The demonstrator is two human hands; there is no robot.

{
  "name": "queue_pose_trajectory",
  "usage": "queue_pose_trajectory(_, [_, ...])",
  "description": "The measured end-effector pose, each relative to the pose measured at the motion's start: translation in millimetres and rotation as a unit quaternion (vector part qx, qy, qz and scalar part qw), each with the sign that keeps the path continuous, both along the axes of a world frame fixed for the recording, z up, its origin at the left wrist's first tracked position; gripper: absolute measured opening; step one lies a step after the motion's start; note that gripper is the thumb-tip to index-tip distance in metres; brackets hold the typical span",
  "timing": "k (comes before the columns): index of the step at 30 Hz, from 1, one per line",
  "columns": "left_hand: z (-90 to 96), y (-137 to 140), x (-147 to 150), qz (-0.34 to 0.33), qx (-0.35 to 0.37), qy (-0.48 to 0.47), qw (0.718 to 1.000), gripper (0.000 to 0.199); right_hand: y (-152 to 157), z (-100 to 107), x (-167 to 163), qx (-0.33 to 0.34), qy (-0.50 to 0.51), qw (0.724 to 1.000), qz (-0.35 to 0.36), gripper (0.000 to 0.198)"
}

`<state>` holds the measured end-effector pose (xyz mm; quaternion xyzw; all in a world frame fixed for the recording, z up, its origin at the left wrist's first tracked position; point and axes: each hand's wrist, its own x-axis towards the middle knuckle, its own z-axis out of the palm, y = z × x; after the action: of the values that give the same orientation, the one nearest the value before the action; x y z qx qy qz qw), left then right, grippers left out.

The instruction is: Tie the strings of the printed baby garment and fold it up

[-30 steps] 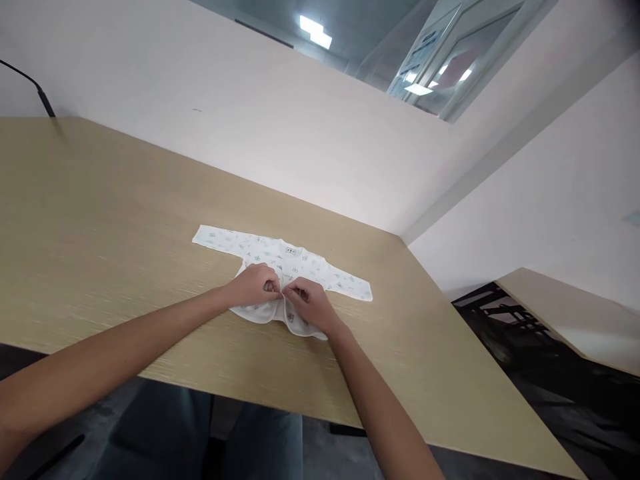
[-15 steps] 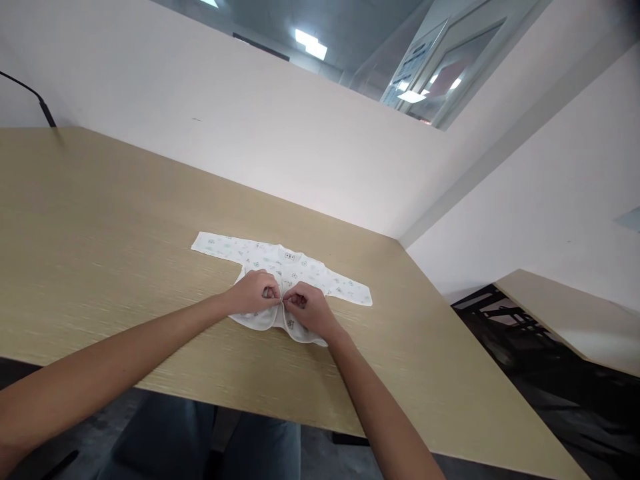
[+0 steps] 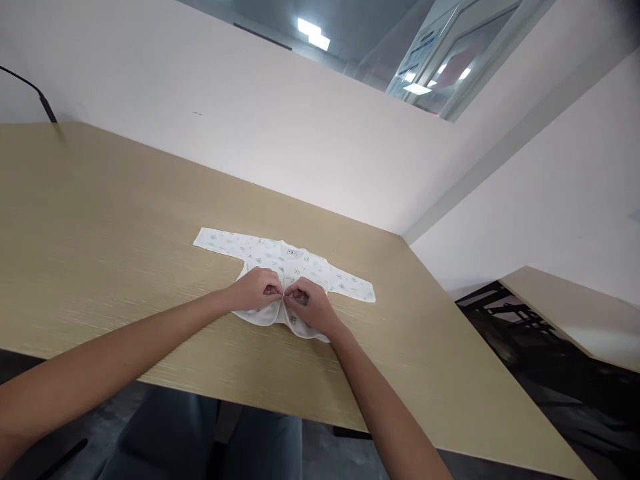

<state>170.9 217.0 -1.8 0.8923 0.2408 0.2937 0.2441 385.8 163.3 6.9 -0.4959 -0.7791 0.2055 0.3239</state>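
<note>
A small white baby shirt [image 3: 313, 267] with a scattered green and grey print lies face up, its long sleeves spread out to both sides and its neckline away from me. My left hand [image 3: 257, 290] pinches the left front edge near the middle of the chest. Close against it, my right hand [image 3: 311, 303] pinches the right front edge, and the fingertips of both hands nearly meet. Below them the two front edges part in a curve at the hem. Whatever fastener lies between the fingertips is too small and covered to make out.
The shirt lies on a wood-grain table [image 3: 140, 207] whose far edge meets a white wall [image 3: 240, 133]. A black cable [image 3: 47, 107] stands at the far left. To the right, beyond the table's edge, is another light tabletop [image 3: 575, 313] with dark framework beneath.
The view has shifted slightly. Both hands keep their pinch at the shirt's front with almost no movement, and the shirt stays spread as before.
</note>
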Motion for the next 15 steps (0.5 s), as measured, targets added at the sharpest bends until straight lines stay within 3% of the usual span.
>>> queue_pose_trajectory(15, [0.0,-3.3,3.2,0.024,0.011,-0.001,1.000,0.010,0.3,-0.8,2.3,0.008,-0.028,0.999,0.022,0.010])
